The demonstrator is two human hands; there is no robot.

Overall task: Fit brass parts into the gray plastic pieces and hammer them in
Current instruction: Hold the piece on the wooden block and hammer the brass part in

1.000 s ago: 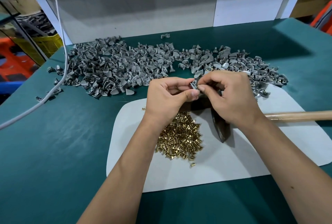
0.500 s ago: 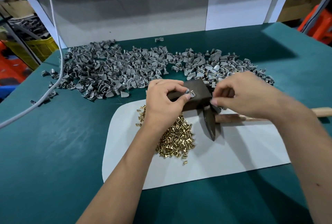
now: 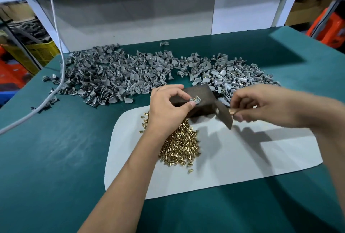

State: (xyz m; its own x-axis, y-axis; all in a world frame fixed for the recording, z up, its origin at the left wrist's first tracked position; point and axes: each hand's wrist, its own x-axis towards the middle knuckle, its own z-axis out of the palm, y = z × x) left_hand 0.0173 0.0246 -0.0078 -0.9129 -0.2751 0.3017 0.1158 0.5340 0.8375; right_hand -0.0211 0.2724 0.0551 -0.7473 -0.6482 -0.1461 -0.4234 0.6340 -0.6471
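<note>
gray plastic piece (image 3: pixel 195 100) with its brass part sits on the dark block (image 3: pixel 197 102), pinched steady by the left hand (image 3: pixel 168 105) so it won't skid when struck; right hand (image 3: pixel 261 105) curls round the hammer (image 3: pixel 225 115), handle mostly hidden, seating depth unclear

brass parts (image 3: pixel 180 144): shiny yellow metal | gray plastic pieces (image 3: pixel 119 75): smooth plastic, dull sheen | block (image 3: pixel 197 100): dark, matt, rough-looking surface | hammer head (image 3: pixel 225 116): dark dull metal | hammer handle (image 3: pixel 233 111): pale wood | table (image 3: pixel 56 158): matt green covering | sheet (image 3: pixel 233 158): white, matt, smooth
</note>
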